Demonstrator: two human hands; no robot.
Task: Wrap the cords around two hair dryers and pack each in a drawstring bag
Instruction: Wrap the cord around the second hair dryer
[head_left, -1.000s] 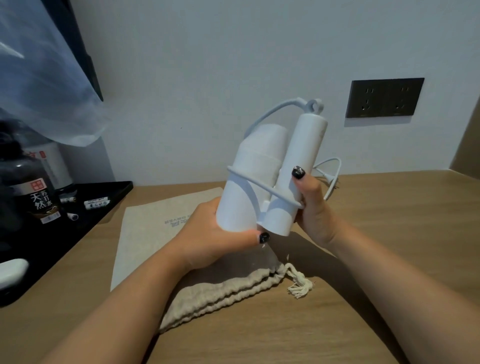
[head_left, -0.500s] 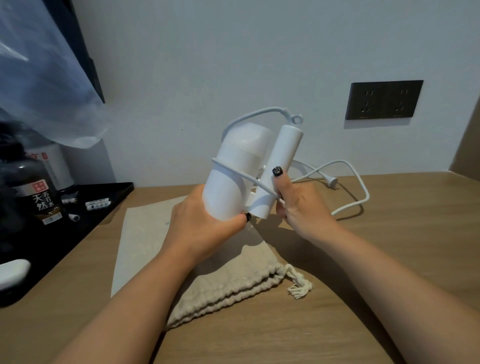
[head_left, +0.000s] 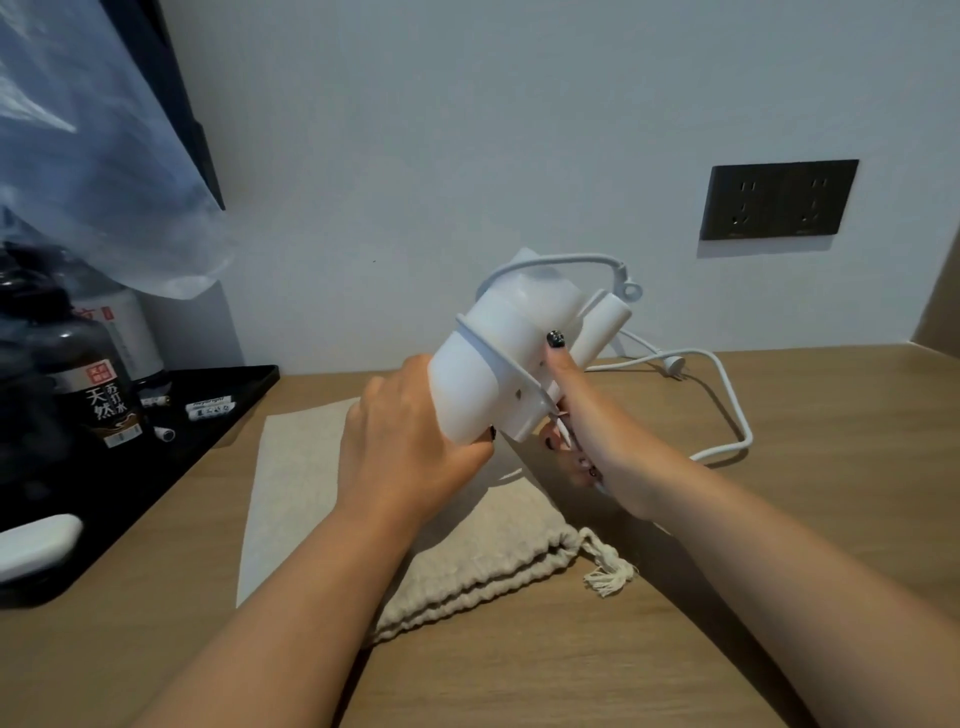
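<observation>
Head camera view, reading from the left: we see a black tray (head_left: 228, 415) at the worktop's (head_left: 779, 597) left edge, carrying a dark bottle (head_left: 98, 395) with a red-and-white label and a few small white sachets (head_left: 210, 407), while a clear plastic bag (head_left: 78, 156) hangs above it. Next comes a flat beige drawstring bag (head_left: 296, 467) lying on the wood, and overlapping its near corner a second, bunched drawstring bag (head_left: 483, 566) whose knotted tassel (head_left: 610, 574) rests on the worktop. Above these bags we hold the white hair dryer (head_left: 498, 374) in the air, tilted, with its folded handle pointing up and to the right. Our left hand (head_left: 410, 447) curls around the barrel's lower end, gripping it. One turn of the cord (head_left: 727, 400) crosses the barrel; our right hand (head_left: 587, 431) presses its thumb on the body and pinches the cord beneath. Farther right, the remaining cord loops loosely across the worktop, its plug (head_left: 672, 364) lying near the wall. On the wall above sits a dark double socket plate (head_left: 778, 200).
</observation>
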